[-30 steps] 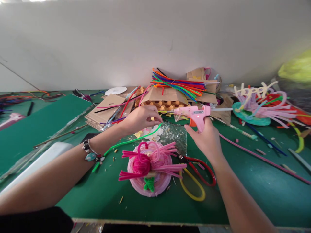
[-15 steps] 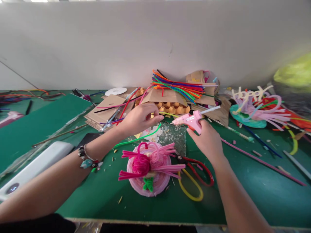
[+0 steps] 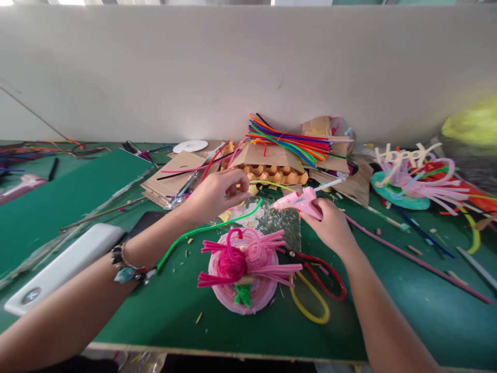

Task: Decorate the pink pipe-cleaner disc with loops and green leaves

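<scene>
My right hand (image 3: pixel 330 223) is wrapped round the handle of a pink hot glue gun (image 3: pixel 301 202). Its nozzle points left, low over a clear glass-like sheet (image 3: pixel 285 223), and a whitish glue stick (image 3: pixel 330 184) sticks out of its back. To the left my left hand (image 3: pixel 219 194) hovers with curled fingers, a gap between thumb and forefinger and nothing visible in them. Below it a green pipe cleaner (image 3: pixel 209 227) lies across the table. Nearer me sits a round pink coiled piece (image 3: pixel 223 292) with pink yarn balls, pipe cleaner strands and a green star-like shape.
Scissors (image 3: pixel 324 280) with red and yellow handles lie right of the pink piece. A pipe cleaner bundle (image 3: pixel 287 137) rests on cardboard and an egg carton (image 3: pixel 275 173) at the back. A white power bank (image 3: pixel 66 267) lies under my left forearm; a turquoise decorated disc (image 3: pixel 399 194) stands right.
My left hand has drawn slightly left, its thumb pulled back from near the nozzle. The glue gun stays in my right hand, tilted a little differently. The view has shifted slightly.
</scene>
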The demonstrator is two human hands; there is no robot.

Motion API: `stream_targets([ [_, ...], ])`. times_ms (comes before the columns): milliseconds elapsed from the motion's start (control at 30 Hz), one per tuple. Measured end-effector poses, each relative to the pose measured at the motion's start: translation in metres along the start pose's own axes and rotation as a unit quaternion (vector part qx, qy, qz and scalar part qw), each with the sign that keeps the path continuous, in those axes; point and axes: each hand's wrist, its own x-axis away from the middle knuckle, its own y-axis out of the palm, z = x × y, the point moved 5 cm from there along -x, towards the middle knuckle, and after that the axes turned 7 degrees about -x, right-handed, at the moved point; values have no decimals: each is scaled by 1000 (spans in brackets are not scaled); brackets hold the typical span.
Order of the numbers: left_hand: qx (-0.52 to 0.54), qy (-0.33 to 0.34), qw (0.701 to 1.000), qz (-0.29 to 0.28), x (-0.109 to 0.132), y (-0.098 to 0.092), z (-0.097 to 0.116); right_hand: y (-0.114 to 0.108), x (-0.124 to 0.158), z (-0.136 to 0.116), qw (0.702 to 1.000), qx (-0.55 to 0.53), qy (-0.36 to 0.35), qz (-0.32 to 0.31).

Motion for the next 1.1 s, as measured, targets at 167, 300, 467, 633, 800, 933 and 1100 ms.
stream_targets([
  [167,18,-1,1000,-10,2,-5,-5,1,-1,0,999,-3,13,-30],
  [300,13,43,998,-45,4,-6,-4,4,1,2,997,-5,23,-74],
  [467,-19,83,993,-79,11,-8,-3,11,4,3,991,-20,16,-134],
  [633,-65,63,994,-59,21,-16,-6,10,4,5,987,-17,14,-162],
  [800,-56,9,998,-31,34,-22,-17,4,4,6,986,-15,9,-166],
  [933,-39,-57,997,-19,47,-25,-30,1,4,12,985,-16,13,-171],
  [1100,-31,-110,993,-10,63,-11,-41,-4,5,23,984,-17,12,-176],
])
